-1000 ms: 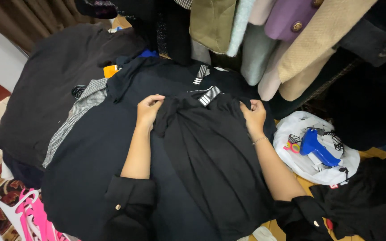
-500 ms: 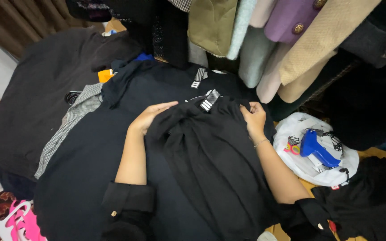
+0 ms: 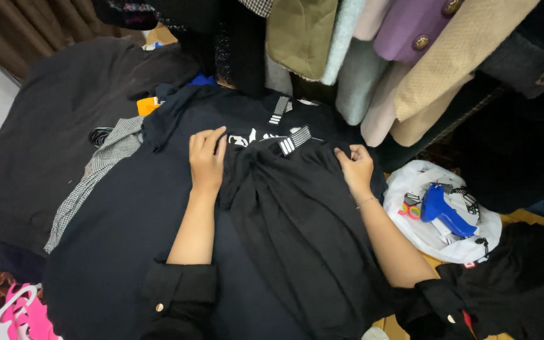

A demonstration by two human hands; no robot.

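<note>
A black garment [image 3: 297,220] lies spread on top of a pile of dark clothes, its upper edge gathered between my hands. My left hand [image 3: 206,158] rests flat on its upper left part, fingers together and extended. My right hand [image 3: 355,167] pinches the fabric at the upper right edge. Just beyond the garment's top lie black-and-white striped tabs [image 3: 294,140] and a white print on a dark navy garment [image 3: 133,220] underneath.
Coats in olive, mint, purple and beige hang [image 3: 410,56] above the pile. A white plastic bag [image 3: 442,236] holding a blue tagging gun [image 3: 443,211] sits at right. A checked grey cloth [image 3: 96,173] lies at left; pink and white hangers [image 3: 14,315] at bottom left.
My left hand let go of its grip on the fabric, opened, and now lies flat near the garment's top left. A white print has become visible. My right hand stayed put.
</note>
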